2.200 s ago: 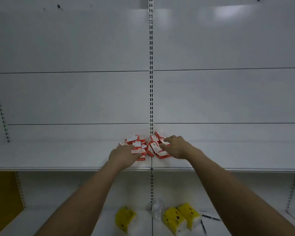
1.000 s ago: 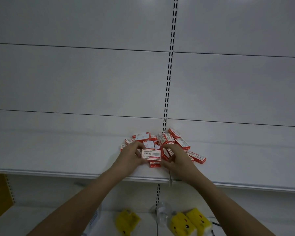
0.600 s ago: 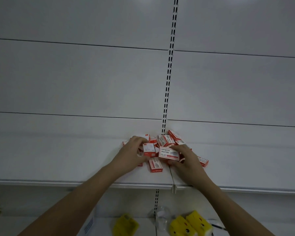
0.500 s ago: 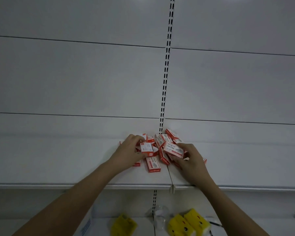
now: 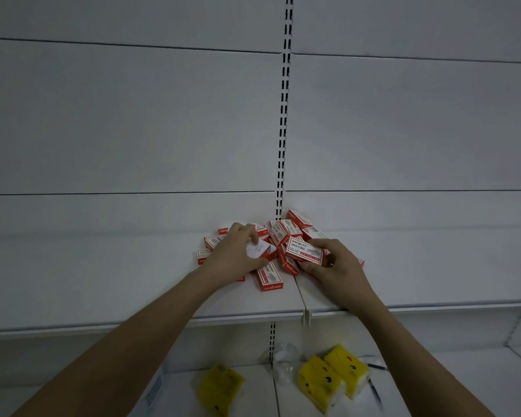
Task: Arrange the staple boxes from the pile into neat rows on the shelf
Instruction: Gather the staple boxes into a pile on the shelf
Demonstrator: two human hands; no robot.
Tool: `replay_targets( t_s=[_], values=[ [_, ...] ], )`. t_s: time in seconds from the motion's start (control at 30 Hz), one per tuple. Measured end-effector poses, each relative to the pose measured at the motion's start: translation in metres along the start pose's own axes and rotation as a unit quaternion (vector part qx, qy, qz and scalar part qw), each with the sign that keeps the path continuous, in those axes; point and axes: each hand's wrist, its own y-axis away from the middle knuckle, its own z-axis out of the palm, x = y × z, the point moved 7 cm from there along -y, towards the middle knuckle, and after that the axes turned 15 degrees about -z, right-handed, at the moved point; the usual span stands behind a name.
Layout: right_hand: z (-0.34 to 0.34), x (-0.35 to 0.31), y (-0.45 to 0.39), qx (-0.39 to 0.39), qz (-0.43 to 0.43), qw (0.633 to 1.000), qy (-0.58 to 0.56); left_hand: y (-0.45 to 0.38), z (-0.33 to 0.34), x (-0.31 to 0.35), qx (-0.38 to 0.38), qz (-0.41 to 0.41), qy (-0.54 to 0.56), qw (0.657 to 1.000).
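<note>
A white-faced staple box point(image 5: 304, 250) is being pinched between thumb and fingers of the right hand point(image 5: 336, 266), above the pile point(image 5: 278, 236) on the shelf point(image 5: 103, 281). A second box point(image 5: 260, 250) is being gripped by the left hand point(image 5: 236, 251), at the pile's left side.

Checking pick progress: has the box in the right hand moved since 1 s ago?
Yes. The box was in front of the slotted upright, held by both hands; now the right hand alone holds it, right of the upright.
</note>
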Motion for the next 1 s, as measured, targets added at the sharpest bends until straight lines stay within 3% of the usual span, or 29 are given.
replay_targets(
  t_s=[0.13, 0.23, 0.53, 0.67, 0.8, 1.0],
  values=[
    [0.002, -0.006, 0.000, -0.012, -0.026, 0.999, 0.038, -0.003, 0.005, -0.011, 0.014, -0.071, -0.004, 0.997],
    [-0.001, -0.008, 0.000, -0.001, -0.038, 0.998, 0.047, -0.003, 0.006, -0.012, 0.021, -0.074, -0.011, 0.997],
    [-0.010, -0.016, 0.000, 0.056, -0.085, 0.992, 0.071, 0.017, -0.003, -0.016, 0.113, 0.032, 0.114, 0.986],
    [-0.022, -0.018, 0.002, 0.103, -0.076, 0.990, 0.062, 0.023, -0.004, -0.002, 0.103, 0.078, 0.142, 0.981],
    [-0.045, -0.018, 0.009, 0.070, -0.056, 0.995, 0.045, 0.034, -0.006, 0.027, 0.090, 0.102, 0.146, 0.980],
    [-0.140, -0.025, 0.039, 0.065, -0.060, 0.992, 0.088, 0.062, 0.007, 0.104, 0.061, 0.121, 0.161, 0.978]
  ],
)
